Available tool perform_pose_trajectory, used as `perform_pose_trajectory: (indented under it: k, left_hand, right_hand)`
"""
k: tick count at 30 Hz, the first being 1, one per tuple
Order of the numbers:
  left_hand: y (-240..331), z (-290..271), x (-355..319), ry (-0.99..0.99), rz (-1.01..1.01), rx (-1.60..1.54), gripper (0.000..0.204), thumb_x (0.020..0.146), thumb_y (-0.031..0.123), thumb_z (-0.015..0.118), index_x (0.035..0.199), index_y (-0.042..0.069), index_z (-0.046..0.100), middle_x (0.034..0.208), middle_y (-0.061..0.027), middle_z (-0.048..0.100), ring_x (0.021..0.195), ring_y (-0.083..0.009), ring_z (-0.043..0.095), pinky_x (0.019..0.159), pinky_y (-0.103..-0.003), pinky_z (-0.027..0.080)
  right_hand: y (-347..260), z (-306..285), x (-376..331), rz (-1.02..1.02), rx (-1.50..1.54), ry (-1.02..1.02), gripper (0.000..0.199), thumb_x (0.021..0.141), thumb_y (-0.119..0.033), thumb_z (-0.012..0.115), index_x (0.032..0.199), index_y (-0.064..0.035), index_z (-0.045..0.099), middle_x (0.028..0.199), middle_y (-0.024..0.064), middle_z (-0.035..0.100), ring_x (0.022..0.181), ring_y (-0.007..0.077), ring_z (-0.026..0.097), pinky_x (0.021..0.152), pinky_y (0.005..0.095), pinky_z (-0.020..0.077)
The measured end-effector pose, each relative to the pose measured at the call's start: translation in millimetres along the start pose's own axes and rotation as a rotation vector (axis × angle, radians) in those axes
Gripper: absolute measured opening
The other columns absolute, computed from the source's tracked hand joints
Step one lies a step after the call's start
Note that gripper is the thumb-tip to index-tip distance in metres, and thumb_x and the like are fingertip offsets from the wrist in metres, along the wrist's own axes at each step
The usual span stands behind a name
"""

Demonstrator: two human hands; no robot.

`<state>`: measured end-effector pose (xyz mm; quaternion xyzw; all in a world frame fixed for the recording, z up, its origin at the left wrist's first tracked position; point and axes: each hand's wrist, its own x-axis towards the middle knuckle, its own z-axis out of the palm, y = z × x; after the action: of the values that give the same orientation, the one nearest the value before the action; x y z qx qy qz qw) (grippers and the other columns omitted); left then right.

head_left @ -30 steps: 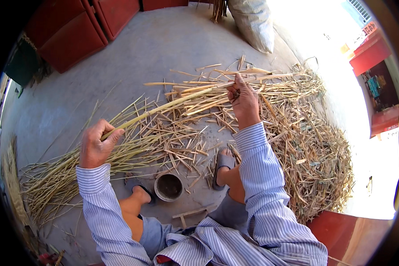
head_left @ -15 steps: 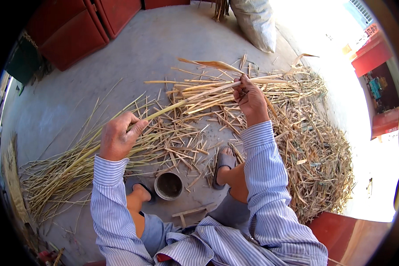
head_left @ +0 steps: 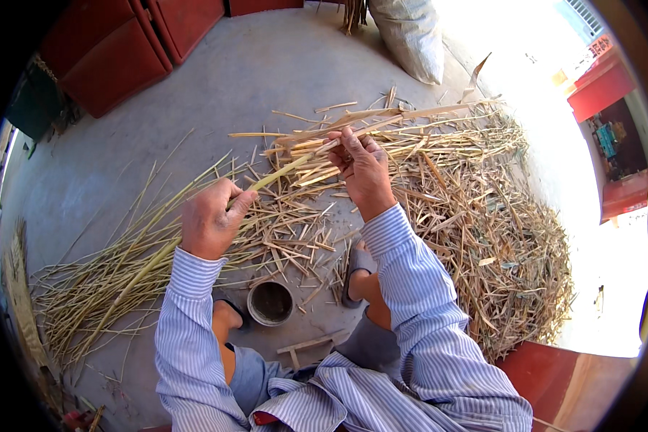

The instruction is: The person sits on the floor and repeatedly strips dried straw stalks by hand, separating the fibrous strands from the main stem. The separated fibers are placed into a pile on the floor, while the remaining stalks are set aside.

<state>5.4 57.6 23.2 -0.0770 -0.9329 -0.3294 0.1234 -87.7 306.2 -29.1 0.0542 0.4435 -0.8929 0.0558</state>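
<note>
My left hand [head_left: 210, 219] grips a long pale-green reed stalk [head_left: 288, 167] that runs up and right to my right hand [head_left: 363, 167]. The right hand's fingers pinch the dry leafy sheath [head_left: 381, 115] at the stalk's upper part, which fans out to the right. Under both hands the concrete floor [head_left: 216, 101] is strewn with cut straw pieces [head_left: 295, 223]. A bundle of long stalks [head_left: 101, 288] lies to my left, its ends fanning out toward the lower left.
A big heap of dry husks and leaves [head_left: 497, 237] covers the floor on my right. A small round dark cup [head_left: 270, 302] stands between my sandalled feet. Red cabinets [head_left: 115, 50] and a white sack [head_left: 410, 36] stand at the far side.
Both hands have lifted and moved closer together along the stalk. My left hand slid up and right; the right hand is pulling the sheath away at the top.
</note>
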Motion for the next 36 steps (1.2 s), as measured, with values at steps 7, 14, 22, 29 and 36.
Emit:
perform_pose_trajectory:
  k: [7,14,22,29,36]
  left_hand:
    - [-1.3,18.4,-8.6,0.155,0.299,0.440,0.029,0.084,0.032,0.071,0.076,0.010,0.055,0.065,-0.0081,0.057,0.056,-0.0280,0.059,0.048,-0.040,0.045]
    - [1.8,20.8,-9.8,0.187,0.338,0.449,0.029,0.082,0.030,0.073,0.076,0.010,0.053,0.065,-0.0071,0.055,0.057,-0.0268,0.058,0.048,-0.039,0.046]
    - [-0.8,-0.5,-5.3,0.175,0.182,0.354,0.029,0.083,0.030,0.073,0.077,0.007,0.057,0.062,-0.0122,0.057,0.056,-0.0330,0.056,0.050,-0.042,0.041]
    - [-2.9,-14.4,-5.8,0.135,0.023,0.205,0.031,0.087,0.031,0.070,0.077,0.005,0.056,0.061,-0.0133,0.058,0.053,-0.0324,0.057,0.049,-0.041,0.041]
    - [-14.1,-21.9,1.4,0.138,0.054,0.178,0.035,0.088,0.032,0.069,0.076,0.003,0.055,0.061,-0.0143,0.058,0.053,-0.0324,0.056,0.049,-0.041,0.040]
  right_hand:
    - [-0.8,-6.2,1.8,0.046,-0.069,0.121,0.019,0.092,-0.025,0.068,0.093,-0.0064,0.063,0.086,0.0038,0.070,0.069,0.0098,0.064,0.061,0.0223,0.0548]
    - [-4.9,-7.5,2.2,0.091,-0.115,0.181,0.027,0.089,-0.029,0.071,0.094,-0.0040,0.063,0.083,0.0039,0.067,0.071,0.0119,0.066,0.059,0.0221,0.0536]
    - [-24.8,-8.9,-9.6,0.114,-0.390,-0.026,0.032,0.091,-0.035,0.068,0.090,-0.0035,0.064,0.082,0.0073,0.070,0.070,0.0133,0.067,0.063,0.0254,0.0547]
    - [-24.2,-27.7,-17.6,-0.101,-0.884,-0.361,0.032,0.094,-0.030,0.065,0.088,0.0014,0.067,0.075,0.0074,0.069,0.064,0.0144,0.065,0.061,0.0273,0.0550]
    - [-59.0,-78.6,2.2,0.072,0.083,0.407,0.032,0.094,-0.018,0.064,0.115,0.0036,0.054,0.099,0.0120,0.065,0.082,0.0171,0.066,0.066,0.0234,0.0580]
